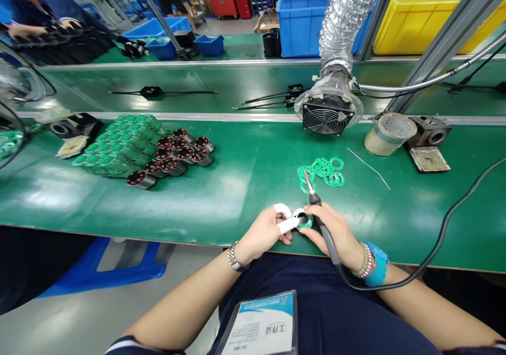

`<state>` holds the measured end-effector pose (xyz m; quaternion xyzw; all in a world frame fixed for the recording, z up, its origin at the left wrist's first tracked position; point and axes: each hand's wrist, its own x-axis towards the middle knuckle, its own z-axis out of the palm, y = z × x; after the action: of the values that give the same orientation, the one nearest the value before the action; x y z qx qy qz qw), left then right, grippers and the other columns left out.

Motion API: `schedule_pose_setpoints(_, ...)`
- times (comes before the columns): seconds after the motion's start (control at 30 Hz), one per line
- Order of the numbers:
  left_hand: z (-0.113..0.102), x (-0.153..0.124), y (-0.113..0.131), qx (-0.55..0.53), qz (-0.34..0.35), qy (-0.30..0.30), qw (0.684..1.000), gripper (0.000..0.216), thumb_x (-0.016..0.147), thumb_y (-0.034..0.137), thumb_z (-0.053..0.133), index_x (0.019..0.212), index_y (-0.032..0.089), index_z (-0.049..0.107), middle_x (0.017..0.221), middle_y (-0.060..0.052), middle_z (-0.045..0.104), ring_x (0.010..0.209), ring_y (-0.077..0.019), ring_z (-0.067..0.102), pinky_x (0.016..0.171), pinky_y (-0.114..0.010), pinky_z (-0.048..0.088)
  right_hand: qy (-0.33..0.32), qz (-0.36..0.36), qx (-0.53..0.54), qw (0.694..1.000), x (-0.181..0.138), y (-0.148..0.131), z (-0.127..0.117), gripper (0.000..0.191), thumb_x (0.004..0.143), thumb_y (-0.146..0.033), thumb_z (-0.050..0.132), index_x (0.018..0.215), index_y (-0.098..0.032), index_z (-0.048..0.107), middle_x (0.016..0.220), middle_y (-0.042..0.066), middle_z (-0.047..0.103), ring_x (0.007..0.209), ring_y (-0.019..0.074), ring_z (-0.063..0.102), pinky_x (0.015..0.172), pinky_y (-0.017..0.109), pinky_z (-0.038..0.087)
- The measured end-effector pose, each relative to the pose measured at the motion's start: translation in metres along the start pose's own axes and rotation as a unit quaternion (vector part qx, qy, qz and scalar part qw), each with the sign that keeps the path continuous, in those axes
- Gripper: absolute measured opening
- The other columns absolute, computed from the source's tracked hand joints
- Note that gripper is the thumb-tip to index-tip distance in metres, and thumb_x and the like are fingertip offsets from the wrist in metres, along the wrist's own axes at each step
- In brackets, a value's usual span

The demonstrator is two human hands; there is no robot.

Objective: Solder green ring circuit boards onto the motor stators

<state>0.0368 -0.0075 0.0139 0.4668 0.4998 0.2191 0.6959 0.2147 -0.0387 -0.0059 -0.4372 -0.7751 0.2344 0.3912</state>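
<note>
My left hand [272, 226], with white covers on two fingertips, pinches a small round part with a green ring-shaped circuit board [309, 221] at the table's front edge. The centre of that part looks dark, and the fingers partly hide it. My right hand [336, 231] is closed around a soldering iron [329, 239], its tip pointing up and away from me. Fingers of this same hand also touch the right side of the round part. Just beyond lie several loose green ring boards [322, 169]; the iron's tip overlaps them in view.
Stacked green boards [118, 144] and several copper-wound motor parts [174, 165] stand at left. A fume-extraction fan [328, 118] hangs ahead. To the right are a solder wire [369, 169], a tape-wrapped cup [389, 136] and an iron stand [429, 139]. A person's hands [27, 31] show far left.
</note>
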Motion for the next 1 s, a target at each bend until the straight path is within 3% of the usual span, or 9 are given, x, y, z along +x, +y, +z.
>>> schedule_pose_setpoints(0.13,-0.006,0.003,0.002,-0.024,0.032,-0.004,0.999,0.031,0.073,0.039,0.064,0.09,0.015,0.053,0.068,0.001,0.058,0.056,-0.01,0.06,0.049,-0.02,0.051,-0.001,-0.001,0.009,1.0,0.003,0.001,-0.003,0.03,0.082,-0.022,0.059,0.11,-0.019,0.049,0.098,0.009,0.058,0.089,0.0195,0.059,0.078,0.033,0.051)
schedule_pose_setpoints(0.27,-0.002,-0.001,-0.007,0.016,0.066,0.028,0.997,0.026,0.077,0.038,0.06,0.08,0.013,0.052,0.062,-0.001,0.061,0.056,-0.0111,0.062,0.058,-0.024,0.053,-0.041,-0.009,0.017,0.999,0.009,0.001,-0.012,0.034,0.082,-0.022,0.059,0.114,-0.02,0.047,0.102,0.008,0.06,0.092,0.0191,0.06,0.08,0.032,0.051)
schedule_pose_setpoints(0.43,0.004,-0.009,-0.017,0.03,0.074,0.071,0.994,0.025,0.08,0.038,0.057,0.077,0.014,0.05,0.061,-0.001,0.062,0.056,-0.0124,0.062,0.059,-0.026,0.053,-0.049,-0.033,0.003,0.998,0.011,-0.002,-0.013,0.037,0.082,-0.023,0.059,0.116,-0.02,0.046,0.103,0.009,0.059,0.094,0.0202,0.058,0.082,0.034,0.05)
schedule_pose_setpoints(0.57,-0.006,-0.009,-0.014,0.023,0.061,0.019,0.998,0.022,0.08,0.035,0.056,0.077,0.013,0.052,0.065,-0.002,0.062,0.06,-0.0131,0.063,0.06,-0.026,0.054,-0.04,-0.035,-0.001,0.999,0.009,-0.002,-0.006,0.03,0.084,-0.023,0.057,0.112,-0.02,0.048,0.095,0.007,0.059,0.083,0.017,0.057,0.074,0.031,0.051)
schedule_pose_setpoints(0.67,-0.019,-0.009,-0.011,0.124,0.089,-0.025,0.988,0.021,0.085,0.033,0.049,0.078,0.013,0.053,0.067,-0.004,0.062,0.061,-0.0134,0.063,0.061,-0.027,0.053,-0.037,-0.036,0.009,0.999,0.009,-0.001,-0.002,0.029,0.084,-0.022,0.057,0.112,-0.02,0.048,0.097,0.007,0.058,0.084,0.0168,0.057,0.075,0.03,0.05)
schedule_pose_setpoints(0.73,-0.027,-0.009,-0.011,0.277,0.178,-0.011,0.944,0.02,0.087,0.033,0.047,0.086,0.014,0.055,0.075,-0.005,0.064,0.063,-0.0134,0.062,0.062,-0.027,0.052,-0.036,-0.039,0.012,0.999,0.009,0.0,-0.002,0.029,0.084,-0.022,0.057,0.112,-0.02,0.048,0.097,0.007,0.059,0.085,0.017,0.056,0.075,0.03,0.05)
schedule_pose_setpoints(0.83,-0.035,-0.01,-0.012,0.496,0.34,0.042,0.798,0.021,0.087,0.029,0.048,0.101,0.016,0.055,0.094,-0.008,0.065,0.074,-0.0157,0.062,0.066,-0.028,0.051,-0.038,-0.038,0.015,0.998,0.009,0.0,-0.002,0.028,0.084,-0.023,0.057,0.111,-0.02,0.049,0.099,0.008,0.059,0.086,0.0172,0.057,0.076,0.031,0.05)
schedule_pose_setpoints(0.93,-0.039,-0.011,-0.012,0.59,0.441,0.07,0.673,0.018,0.089,0.021,0.043,0.098,0.014,0.056,0.093,-0.009,0.065,0.074,-0.0157,0.061,0.062,-0.026,0.05,-0.039,-0.033,0.015,0.999,0.009,0.0,-0.002,0.028,0.084,-0.023,0.056,0.111,-0.02,0.049,0.1,0.008,0.058,0.086,0.0172,0.057,0.077,0.032,0.05)
schedule_pose_setpoints(1.0,-0.041,-0.011,-0.011,0.616,0.473,0.064,0.627,0.018,0.089,0.016,0.039,0.092,0.013,0.057,0.087,-0.008,0.065,0.069,-0.0144,0.059,0.057,-0.024,0.048,-0.04,-0.033,0.016,0.999,0.008,0.0,-0.002,0.027,0.084,-0.023,0.057,0.111,-0.02,0.049,0.101,0.008,0.058,0.086,0.0169,0.056,0.077,0.031,0.049)
